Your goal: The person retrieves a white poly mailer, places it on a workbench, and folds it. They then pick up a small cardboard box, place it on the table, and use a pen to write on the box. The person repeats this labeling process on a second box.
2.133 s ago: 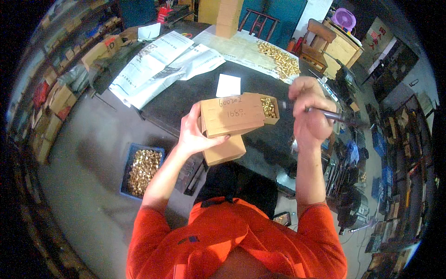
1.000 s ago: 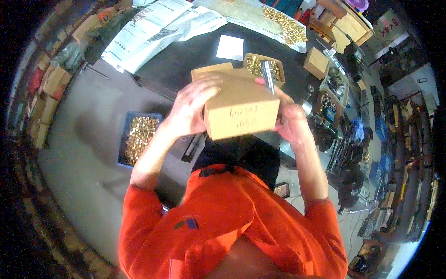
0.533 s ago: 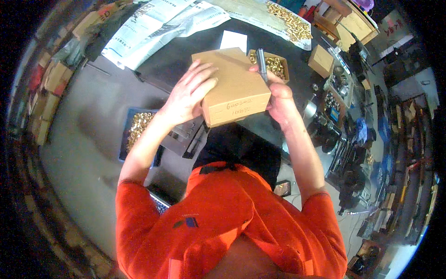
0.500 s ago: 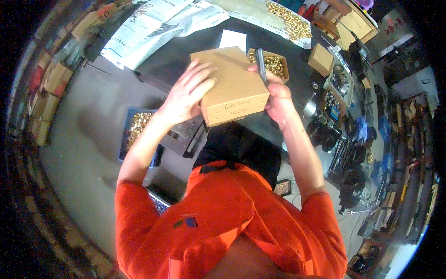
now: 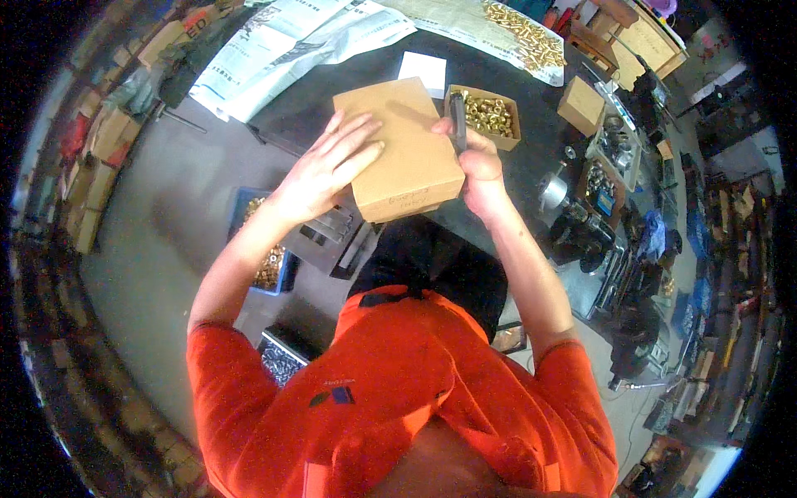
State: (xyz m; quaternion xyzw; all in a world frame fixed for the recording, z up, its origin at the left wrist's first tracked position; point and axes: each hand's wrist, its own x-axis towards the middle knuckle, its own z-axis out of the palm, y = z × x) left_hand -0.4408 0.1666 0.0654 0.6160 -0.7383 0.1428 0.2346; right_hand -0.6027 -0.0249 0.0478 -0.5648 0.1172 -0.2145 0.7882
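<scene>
A closed brown cardboard box (image 5: 400, 137) is held up in front of me, above the dark bench, with handwriting on its near side. My left hand (image 5: 330, 170) grips its left side, thumb hidden below and fingers laid over the top. At the right edge, my right hand (image 5: 481, 173) closes round a dark marker pen (image 5: 458, 120), which stands roughly upright, while also supporting the box. The pen's lower end is hidden by the hand. Just beyond that hand sits an open carton (image 5: 516, 137) filled with brass nuts (image 5: 490, 114). Behind the box lies a white sheet (image 5: 425, 73).
Newspaper (image 5: 282, 54) covers the far left of the bench; brass pieces (image 5: 531, 41) lie on paper at the far right. Another carton (image 5: 581, 106) and metal machine parts (image 5: 554, 192) are to the right. Below my left arm is a blue bin (image 5: 286, 274) of brass parts.
The box has shifted slightly left and tipped, so its written side shows less. Both hands have moved with it, and the pen has moved slightly left with my right hand.
</scene>
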